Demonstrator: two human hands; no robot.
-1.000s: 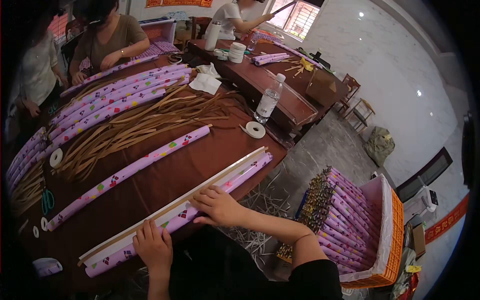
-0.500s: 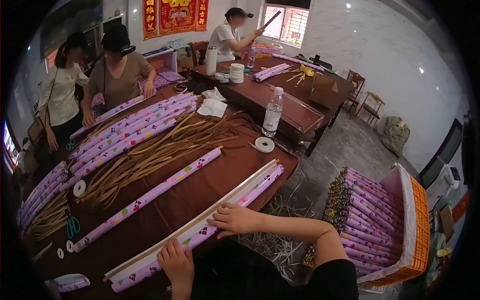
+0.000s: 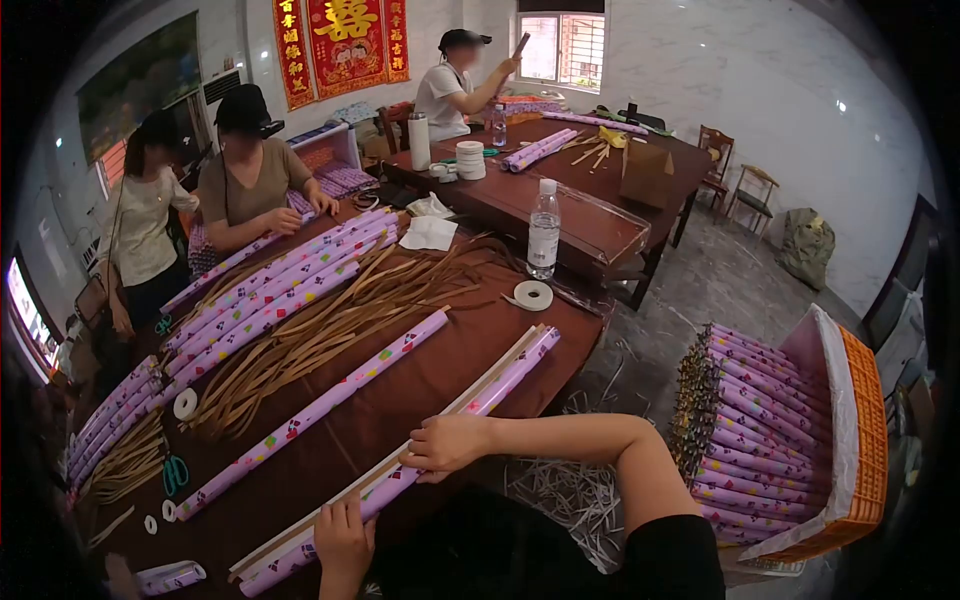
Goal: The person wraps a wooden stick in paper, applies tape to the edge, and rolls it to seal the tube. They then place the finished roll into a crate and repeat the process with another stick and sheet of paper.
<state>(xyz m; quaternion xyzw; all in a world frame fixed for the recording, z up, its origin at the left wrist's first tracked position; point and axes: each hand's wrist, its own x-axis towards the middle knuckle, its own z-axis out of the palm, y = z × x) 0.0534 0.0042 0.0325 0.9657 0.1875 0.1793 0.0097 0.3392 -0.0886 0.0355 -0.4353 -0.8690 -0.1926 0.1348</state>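
A long purple patterned roll lies diagonally along the near edge of the brown-covered table, with a narrow tan strip and a white band along its far side. My left hand rests on the roll's lower part, fingers curled over the strip. Farther up, my right hand presses on the roll's middle, its fingers bent over the strip. Beyond them lies another purple roll, parallel and untouched by my hands.
Brown strips and stacked rolls lie beyond. A tape roll, a bottle and green scissors are on the table. An orange crate of rolls stands right. Co-workers are at the tables.
The view has shifted slightly. White band beside the roll shows narrower under my hands. The co-worker in brown has brought both hands together over a roll.
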